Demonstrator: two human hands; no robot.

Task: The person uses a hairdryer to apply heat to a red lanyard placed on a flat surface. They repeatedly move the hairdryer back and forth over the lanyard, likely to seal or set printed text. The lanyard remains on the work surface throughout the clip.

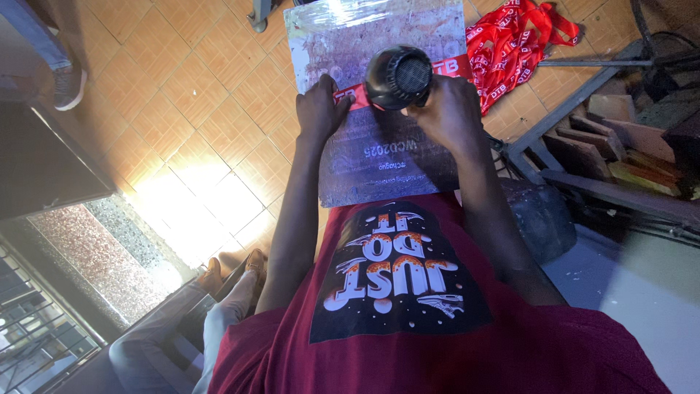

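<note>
A red printed ribbon lies flat across a grey wrapped board that rests on the person's lap and leans away from the body. The left hand presses the ribbon's near end down against the board, fingers closed flat upon it rather than gripping around it. Just to the right of that hand, the right hand is wrapped firmly around the handle of a black blower, a hair-dryer type tool, whose mesh rear grille faces the camera and whose nozzle points down at the ribbon between the two hands.

Judged from the frame, the work is part-way through: one ribbon is stretched across the board and under heat or air at its left portion; the stretch running right past the blower shows no hand on it. Whether the ribbon has bonded cannot be told.

Beyond the right hand, on the tiled floor, lies a heap of matching red ribbons, apparently unprocessed. Further right stand a metal frame and stacked wood offcuts. Left of the left hand, another person's shoe shows at the frame edge.
</note>
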